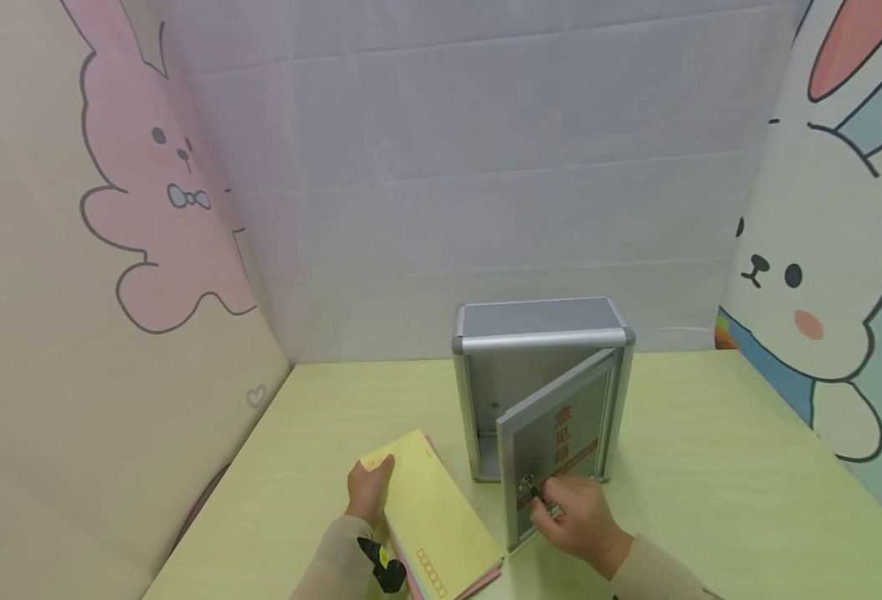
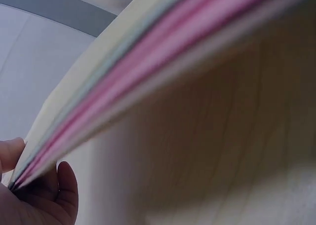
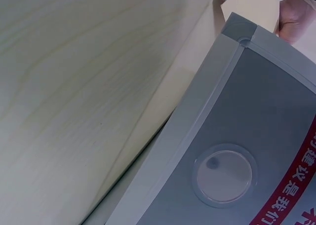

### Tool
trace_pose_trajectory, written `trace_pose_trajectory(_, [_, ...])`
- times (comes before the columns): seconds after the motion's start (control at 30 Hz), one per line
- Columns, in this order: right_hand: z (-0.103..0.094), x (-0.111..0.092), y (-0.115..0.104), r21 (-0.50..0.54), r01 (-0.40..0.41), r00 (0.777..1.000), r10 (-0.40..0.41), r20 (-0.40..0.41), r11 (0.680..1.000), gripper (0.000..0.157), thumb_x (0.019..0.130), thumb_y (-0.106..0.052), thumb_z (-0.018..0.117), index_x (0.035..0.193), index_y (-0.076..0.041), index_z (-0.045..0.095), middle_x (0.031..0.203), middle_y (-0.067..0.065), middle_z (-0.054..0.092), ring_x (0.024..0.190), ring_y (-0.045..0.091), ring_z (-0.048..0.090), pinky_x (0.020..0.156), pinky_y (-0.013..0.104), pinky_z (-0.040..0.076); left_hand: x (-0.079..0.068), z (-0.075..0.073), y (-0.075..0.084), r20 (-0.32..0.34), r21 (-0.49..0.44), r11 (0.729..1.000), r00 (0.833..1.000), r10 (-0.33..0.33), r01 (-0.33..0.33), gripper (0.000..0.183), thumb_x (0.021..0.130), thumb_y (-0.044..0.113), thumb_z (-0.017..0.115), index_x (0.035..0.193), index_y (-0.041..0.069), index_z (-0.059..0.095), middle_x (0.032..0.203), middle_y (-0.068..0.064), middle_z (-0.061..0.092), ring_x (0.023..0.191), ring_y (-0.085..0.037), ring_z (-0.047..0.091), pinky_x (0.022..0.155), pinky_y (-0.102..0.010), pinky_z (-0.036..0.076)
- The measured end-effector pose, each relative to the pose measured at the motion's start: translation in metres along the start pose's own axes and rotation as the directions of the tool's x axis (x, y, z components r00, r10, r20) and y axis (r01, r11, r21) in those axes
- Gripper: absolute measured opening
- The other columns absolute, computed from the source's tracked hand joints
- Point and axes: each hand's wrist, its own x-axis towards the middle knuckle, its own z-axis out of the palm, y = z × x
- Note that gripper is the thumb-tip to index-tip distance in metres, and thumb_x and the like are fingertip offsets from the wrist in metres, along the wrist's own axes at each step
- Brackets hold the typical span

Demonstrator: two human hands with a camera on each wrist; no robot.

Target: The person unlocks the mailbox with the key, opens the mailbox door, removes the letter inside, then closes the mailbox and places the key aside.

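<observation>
My left hand (image 1: 368,492) grips a stack of envelopes (image 1: 433,512) by its left edge, thumb on the yellow top one. In the left wrist view the stack's layered edges (image 2: 116,77) show cream, pale blue and pink, raised off the table on this side. A grey metal suggestion box (image 1: 542,321) stands upright with its front door (image 1: 561,442) swung partly open. The fingers of my right hand (image 1: 583,523) pinch a small black-headed key (image 1: 536,492) at the door's lock (image 1: 527,481). A round clear window (image 3: 224,175) appears on the door panel in the right wrist view.
The box and envelopes are on a pale wood-grain table (image 1: 711,467). A white curtain (image 1: 411,208) hangs behind, and cartoon-printed sheets (image 1: 163,192) flank both sides. The door's free edge (image 1: 507,492) stands close to the right of the envelopes.
</observation>
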Motion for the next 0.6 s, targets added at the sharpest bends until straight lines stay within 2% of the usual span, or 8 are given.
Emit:
trace_pose_trajectory(0.27, [0.0,-0.001,0.001,-0.004,-0.001,1.0,0.001,0.001,1.0,0.034,0.09,-0.018,0.041,0.057,-0.016,0.031,0.05,-0.011,0.029,0.044,0.0,0.023,0.042,0.011,0.019,0.0,-0.001,-0.002,-0.011,0.009,1.0,1.0,-0.028,0.028,0.036,0.09,0.011,0.063,0.113,-0.014,0.051,0.084,-0.011,0.059,0.064,-0.012,0.055,0.06,-0.025,0.048])
trace_pose_trajectory(0.43, [0.0,-0.002,0.001,-0.016,-0.002,1.0,0.002,0.006,1.0,0.035,0.09,-0.018,0.041,0.057,-0.016,0.031,0.049,-0.01,0.029,0.045,0.0,0.022,0.042,0.011,0.018,0.002,-0.001,-0.005,-0.014,0.052,0.998,0.999,-0.036,0.037,0.036,0.091,0.012,0.063,0.112,-0.015,0.051,0.083,-0.013,0.058,0.063,-0.012,0.055,0.059,-0.026,0.048])
trace_pose_trajectory(0.6, [0.0,-0.002,0.001,-0.003,-0.006,1.0,0.006,0.007,1.0,0.036,0.091,-0.019,0.041,0.057,-0.016,0.031,0.05,-0.011,0.029,0.045,0.0,0.023,0.042,0.01,0.018,0.005,-0.003,-0.012,-0.023,0.095,0.994,0.999,-0.043,0.045,0.039,0.09,0.012,0.063,0.111,-0.018,0.049,0.087,-0.018,0.057,0.067,-0.018,0.055,0.066,-0.03,0.05])
